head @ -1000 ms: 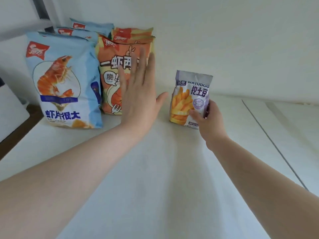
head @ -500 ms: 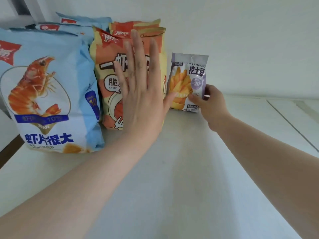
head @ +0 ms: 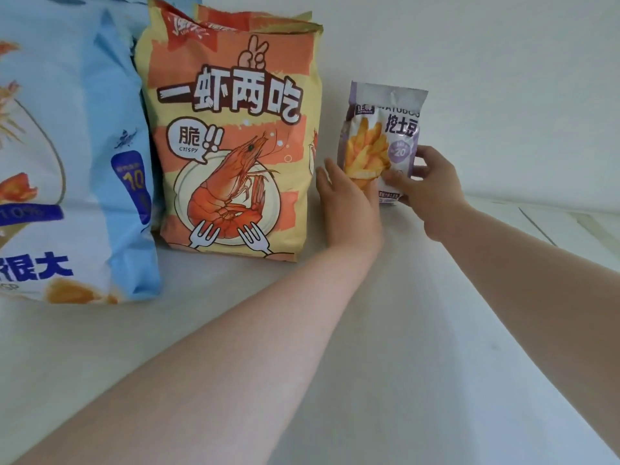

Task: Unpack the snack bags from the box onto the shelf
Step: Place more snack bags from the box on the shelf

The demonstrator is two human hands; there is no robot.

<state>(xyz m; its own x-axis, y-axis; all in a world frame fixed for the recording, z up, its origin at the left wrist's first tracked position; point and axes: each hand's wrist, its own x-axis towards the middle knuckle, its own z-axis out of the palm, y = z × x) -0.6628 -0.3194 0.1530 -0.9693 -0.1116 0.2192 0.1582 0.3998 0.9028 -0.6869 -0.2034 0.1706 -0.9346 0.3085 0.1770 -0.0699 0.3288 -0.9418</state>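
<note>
My right hand (head: pixel 432 189) pinches the small purple bag (head: pixel 385 135) at its lower edge; it stands upright on the shelf (head: pixel 369 330), at three o'clock of the orange bag (head: pixel 231 146). My left hand (head: pixel 349 199) lies flat against its front, fingers straight. I judge it best to steady the bag, then release gently. Count visible: one purple, two orange at least, and the blue bag (head: pixel 67 156) with more behind, number uncertain.
</note>
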